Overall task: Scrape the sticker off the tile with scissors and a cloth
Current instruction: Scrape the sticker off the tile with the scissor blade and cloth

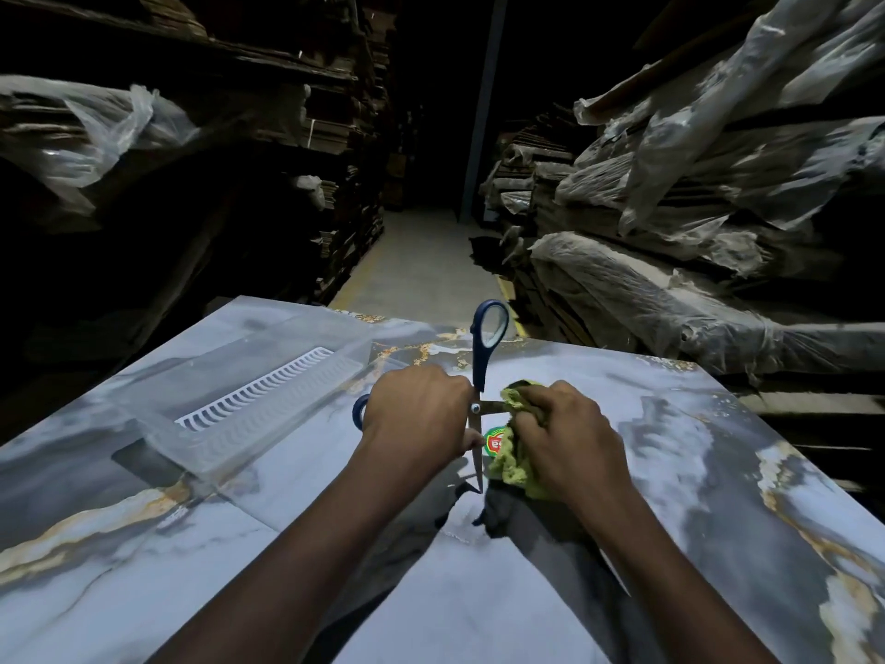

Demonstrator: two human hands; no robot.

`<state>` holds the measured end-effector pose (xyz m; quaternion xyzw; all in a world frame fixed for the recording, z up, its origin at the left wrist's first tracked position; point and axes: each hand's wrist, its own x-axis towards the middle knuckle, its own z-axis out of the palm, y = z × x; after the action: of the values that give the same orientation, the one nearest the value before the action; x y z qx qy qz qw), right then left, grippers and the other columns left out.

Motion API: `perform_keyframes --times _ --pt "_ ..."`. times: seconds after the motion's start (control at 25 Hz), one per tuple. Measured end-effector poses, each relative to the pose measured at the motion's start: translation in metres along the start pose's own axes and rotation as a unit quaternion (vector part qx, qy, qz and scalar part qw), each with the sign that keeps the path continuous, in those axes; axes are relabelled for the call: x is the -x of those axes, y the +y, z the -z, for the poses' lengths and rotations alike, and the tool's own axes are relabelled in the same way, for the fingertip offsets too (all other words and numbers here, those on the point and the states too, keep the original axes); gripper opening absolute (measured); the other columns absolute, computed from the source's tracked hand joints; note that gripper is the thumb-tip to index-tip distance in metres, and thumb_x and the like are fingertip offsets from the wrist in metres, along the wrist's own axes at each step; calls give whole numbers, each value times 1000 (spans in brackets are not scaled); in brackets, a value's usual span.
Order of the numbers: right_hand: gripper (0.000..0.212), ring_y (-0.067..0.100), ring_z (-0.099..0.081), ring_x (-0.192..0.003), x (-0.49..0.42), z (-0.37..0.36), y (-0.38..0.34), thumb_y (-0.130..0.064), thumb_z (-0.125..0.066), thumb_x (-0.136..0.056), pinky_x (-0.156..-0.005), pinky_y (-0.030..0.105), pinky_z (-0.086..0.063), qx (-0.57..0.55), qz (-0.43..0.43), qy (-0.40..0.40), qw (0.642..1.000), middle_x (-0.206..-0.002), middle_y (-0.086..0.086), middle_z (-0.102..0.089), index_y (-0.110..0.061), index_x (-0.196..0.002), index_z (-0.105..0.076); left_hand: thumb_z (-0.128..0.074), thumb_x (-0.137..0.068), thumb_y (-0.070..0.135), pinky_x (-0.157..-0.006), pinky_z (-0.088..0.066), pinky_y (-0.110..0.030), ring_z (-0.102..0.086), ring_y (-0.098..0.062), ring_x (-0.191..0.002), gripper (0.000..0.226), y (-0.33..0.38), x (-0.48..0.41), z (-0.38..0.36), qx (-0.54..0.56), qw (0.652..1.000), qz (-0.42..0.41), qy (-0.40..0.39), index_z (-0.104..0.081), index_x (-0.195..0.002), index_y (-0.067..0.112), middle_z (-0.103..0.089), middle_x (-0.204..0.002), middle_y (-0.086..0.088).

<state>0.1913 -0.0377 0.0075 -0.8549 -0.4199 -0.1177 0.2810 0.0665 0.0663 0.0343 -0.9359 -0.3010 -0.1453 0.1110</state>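
**Clerk:** Surroundings, largest first?

**Inspector:** Plastic-wrapped stacks (pixel 694 194) are lining the right side of an aisle, and dark stacks of flat board (pixel 268 112) are lining the left. A grey marbled tile (pixel 143 543) with gold veins is filling the near ground. A clear plastic tray (pixel 230 424) with a white slotted insert is lying on the tile's left part.

**Clerk:** The hands?

**Inspector:** The left hand (pixel 416 414) is gripping the scissors (pixel 481 361) near the pivot, fingers curled round the metal and thumb lying against the near blade. The right hand (pixel 570 438) is bunching a yellow-green cloth (pixel 510 464), fingers curled into it and bearing down.

**Clerk:** How are the scissors standing?

**Inspector:** They are gaping wide. One blue loop is pointing far, and the other is showing left of the left hand. One blade is pointing near, its tip at the tile; the other is running right, into the cloth.

**Clerk:** And the sticker?

**Inspector:** The red-and-green sticker (pixel 493 443) is sitting on the tile between the two hands, just right of the near blade. The cloth is covering its right edge.
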Motion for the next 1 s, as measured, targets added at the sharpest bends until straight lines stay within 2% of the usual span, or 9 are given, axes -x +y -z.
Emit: perform_keyframes --times 0.2,0.28,0.4,0.48,0.6,0.8,0.84,0.92,1.0 --pt "16 31 -59 -88 -7 -6 39 -29 -47 -82 -72 33 -49 93 -111 -71 987 -97 2 -63 -26 -82 -63 -58 -83 63 -64 -41 -30 -63 -22 -95 48 -6 0 -2 7 1000 11 -3 -62 -119 32 -66 -105 1" --pt "18 31 -58 -89 -9 1 42 -30 -50 -84 -70 33 -47 47 -115 6 992 -94 2 -60 -29 -92 -66 -57 -83 64 -64 -42 -30 -63 -22 -95 48 -7 0 -3 10 1000 13 -7 -62 -120 33 -67 -105 2" --pt "24 24 -57 -82 -6 4 21 -26 -58 -86 -65 35 -44 -117 19 112 987 -86 -2 -54 -29 -107 -68 -57 -82 65 -65 -42 -30 -63 -22 -95 48 -5 -1 -6 13 1000 6 1 -62 -118 34 -67 -100 1" --pt "27 19 -58 -84 -1 -9 7 -28 -57 -86 -71 37 -48 -174 51 60 982 -88 -4 -58 -30 -110 -68 -58 -82 64 -64 -41 -30 -62 -23 -93 45 -3 0 -7 14 1000 5 6 -64 -114 33 -66 -96 1" --pt "26 21 -59 -95 -2 -24 14 -35 -53 -87 -83 41 -49 -177 -35 34 983 -103 -3 -65 -32 -110 -67 -57 -82 65 -61 -39 -29 -62 -22 -90 48 -4 0 -6 -1 1000 18 -5 -64 -114 31 -66 -96 1" --pt "21 24 -63 -84 -7 -23 41 -40 -52 -83 -75 36 -53 -128 -131 -68 981 -82 -1 -70 -30 -86 -71 -56 -81 68 -58 -38 -27 -62 -18 -88 50 -9 -2 -6 13 999 37 -16 -67 -114 31 -67 -95 3" --pt "20 24 -64 -83 -8 -21 41 -38 -54 -82 -74 35 -52 -133 -138 -53 980 -80 0 -70 -30 -83 -71 -55 -81 69 -58 -39 -27 -62 -18 -87 51 -10 -1 -7 20 999 41 -14 -67 -114 32 -67 -94 4" --pt "15 24 -62 -82 -9 -12 37 -31 -57 -85 -72 36 -50 -176 -119 69 975 -82 0 -67 -29 -89 -71 -54 -81 70 -58 -41 -27 -61 -18 -86 53 -9 -2 -8 31 998 46 -14 -67 -113 31 -67 -93 4" --pt "22 22 -58 -77 -4 -7 23 -20 -60 -85 -67 34 -47 -204 -9 165 965 -84 0 -58 -27 -103 -71 -54 -81 70 -57 -40 -27 -61 -18 -87 52 -6 -2 -8 46 998 47 -12 -67 -111 30 -65 -89 4"
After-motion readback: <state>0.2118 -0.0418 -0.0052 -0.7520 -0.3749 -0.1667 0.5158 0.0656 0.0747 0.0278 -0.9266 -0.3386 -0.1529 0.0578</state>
